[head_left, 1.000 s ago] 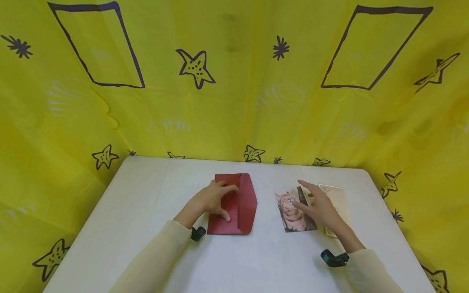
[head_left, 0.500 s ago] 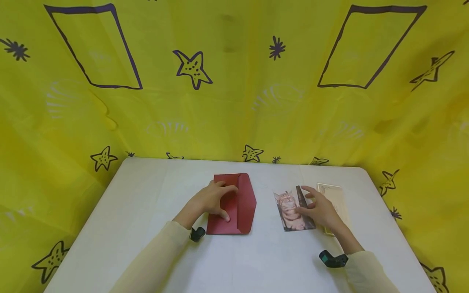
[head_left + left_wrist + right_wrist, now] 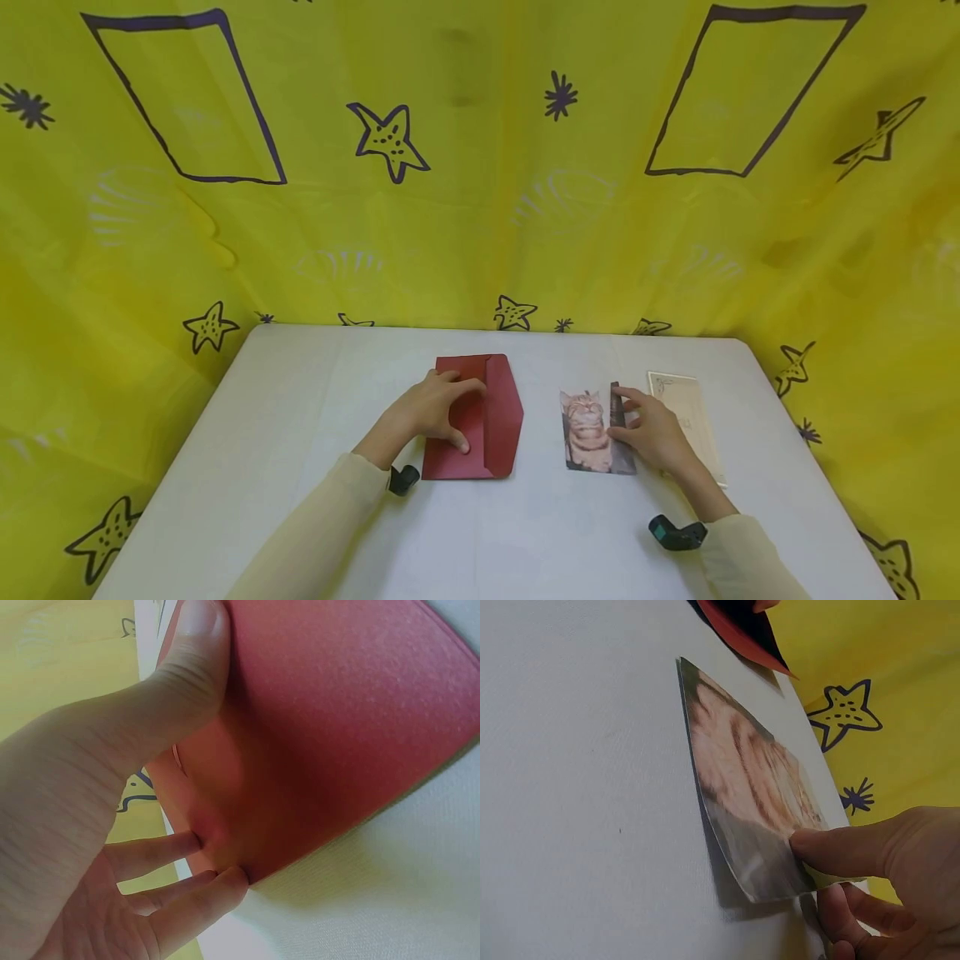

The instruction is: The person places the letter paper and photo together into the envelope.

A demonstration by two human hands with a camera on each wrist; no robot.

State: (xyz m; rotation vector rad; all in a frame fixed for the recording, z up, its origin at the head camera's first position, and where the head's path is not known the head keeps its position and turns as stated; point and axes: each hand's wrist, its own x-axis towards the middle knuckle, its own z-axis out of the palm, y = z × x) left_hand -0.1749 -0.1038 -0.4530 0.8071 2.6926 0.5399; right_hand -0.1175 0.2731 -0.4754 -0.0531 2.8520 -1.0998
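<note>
- Cat photo (image 3: 587, 437), right of center on the white table (image 3: 562, 533); that's our main item.
- Closest to us: pale left sleeve (image 3: 315, 521) and pale right sleeve (image 3: 753, 558), one at each lower side.
- Just past the cuffs we get a dark left wrist device (image 3: 403, 481) and a dark right wrist device (image 3: 677, 534).
- Left hand (image 3: 435, 408): we call the grip wide, thumb well apart from the fingers, all resting on the red envelope (image 3: 470, 412); the left wrist view has fingertips touching its edge.
- Envelope lies left of the photo, apart from it, flap (image 3: 506, 417) unfolded toward the photo.
- Right hand (image 3: 654, 429): narrow pinch, holding the photo by its right side. In the right wrist view we see thumb on the picture face, fingers at the edge, shadow under that edge. Can't tell if the whole photo is off the table.
- Pale card (image 3: 686, 408) with a thin border lies just right of the photo, partly hidden from us by the right hand and wrist.
- Farthest: yellow curtain (image 3: 465, 233) behind the table; we note dark starfish prints (image 3: 390, 142) on it.
</note>
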